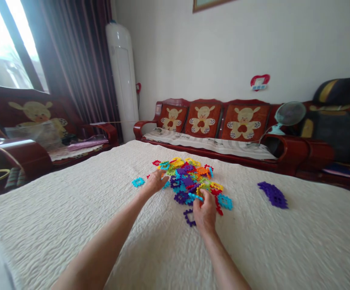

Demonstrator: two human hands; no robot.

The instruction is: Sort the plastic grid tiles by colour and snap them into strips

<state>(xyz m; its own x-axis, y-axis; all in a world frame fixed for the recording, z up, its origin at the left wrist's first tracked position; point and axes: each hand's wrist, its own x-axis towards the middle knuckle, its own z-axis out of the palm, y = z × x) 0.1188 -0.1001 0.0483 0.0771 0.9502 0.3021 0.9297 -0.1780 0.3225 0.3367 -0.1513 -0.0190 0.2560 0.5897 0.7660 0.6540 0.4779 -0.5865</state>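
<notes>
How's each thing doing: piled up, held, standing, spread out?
Colourful pile: loose, jumbled
Left hand: at the pile's left edge; grip unclear
Right hand: seems to pinch a light-blue piece
Purple pieces on the right: lying together, apart
White cover: spread out
Fan: upright; on or off unclear
Curtain: hanging in folds

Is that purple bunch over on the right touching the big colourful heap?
Apart. The head view shows it: a bare stretch of the white cover lies between the purple bunch and the colourful heap.
</notes>
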